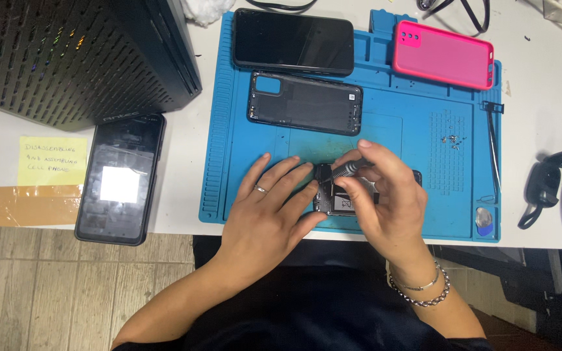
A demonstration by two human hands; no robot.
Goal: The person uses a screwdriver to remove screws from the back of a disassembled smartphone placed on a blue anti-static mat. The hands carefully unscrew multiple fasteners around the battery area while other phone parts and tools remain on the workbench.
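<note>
The opened phone (pixel 343 195) lies on the blue work mat (pixel 417 130), near the mat's front edge and about midway along it, and most of it is hidden under the two hands. The left hand (pixel 269 218) rests flat on the mat beside it, fingers spread fairly wide and stretched forward; the tips of the longer fingers touch the phone's left end and hold it down without wrapping around it. A ring sits on one finger. The wrist comes in from below the mat's front edge, the forearm angled from the lower left.

The right hand (pixel 385 201) arches over the phone's right half. Its thumb and forefinger are pinched narrow around a slim dark screwdriver (pixel 345 170), which slants down and to the left so that its tip meets the phone's upper left corner, just beside the left fingertips. The other fingers curl under the palm, probably resting on the phone, though the hand covers that spot. Two bracelets circle the wrist.

Toward the mat's back edge lie a black back cover (pixel 305 103), a dark phone (pixel 293 41) and a pink case (pixel 443 54). Small screws (pixel 451 138) sit on the mat's dotted patch to the right. Off the mat's left edge lies another phone (pixel 120 179), beside a yellow note (pixel 52 160) and a black perforated box (pixel 73 55).
</note>
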